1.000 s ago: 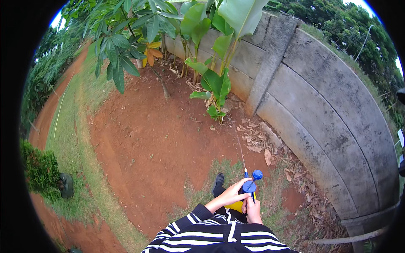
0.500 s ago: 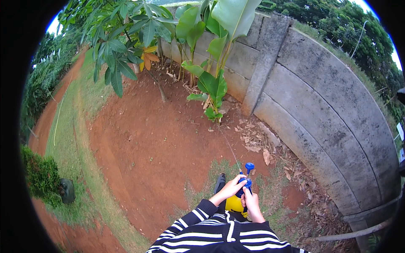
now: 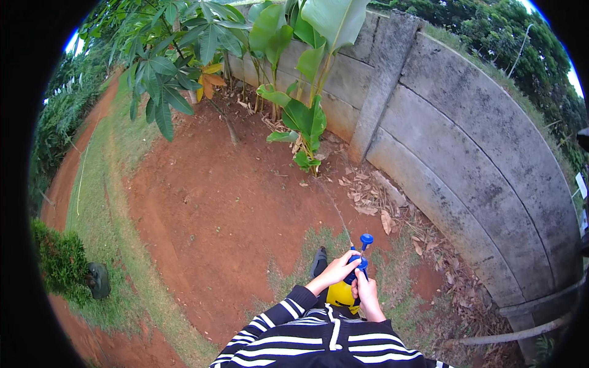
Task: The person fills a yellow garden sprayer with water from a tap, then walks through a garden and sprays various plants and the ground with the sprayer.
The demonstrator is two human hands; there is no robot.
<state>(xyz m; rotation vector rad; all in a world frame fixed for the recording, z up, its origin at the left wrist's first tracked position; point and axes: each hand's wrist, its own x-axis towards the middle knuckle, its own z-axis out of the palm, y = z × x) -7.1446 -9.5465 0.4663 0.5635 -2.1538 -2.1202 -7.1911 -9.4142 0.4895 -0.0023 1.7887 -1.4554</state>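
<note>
A pressure sprayer with a yellow tank [image 3: 342,295] and blue top is close in front of my body. Its blue pump knob [image 3: 366,238] stands up on a thin rod. My left hand [image 3: 334,272] is closed around the blue head by the nozzle, thumb and fingers over it. Just to its right, my right hand [image 3: 368,297] grips the sprayer's blue handle, thumb on top. A thin stream of liquid [image 3: 338,211] runs from the nozzle toward the foot of a broad-leaved green plant [image 3: 305,122] by the wall.
A grey concrete wall [image 3: 454,147] curves along the right, with dry leaves [image 3: 368,196] at its base. Leafy branches [image 3: 162,86] hang at the upper left. A potted bush [image 3: 61,264] stands left on grass. My dark shoe [image 3: 319,262] shows beside the sprayer.
The view has shifted slightly, so the plants sit a little further left and higher. Both hands keep their hold on the sprayer, and the stream still runs.
</note>
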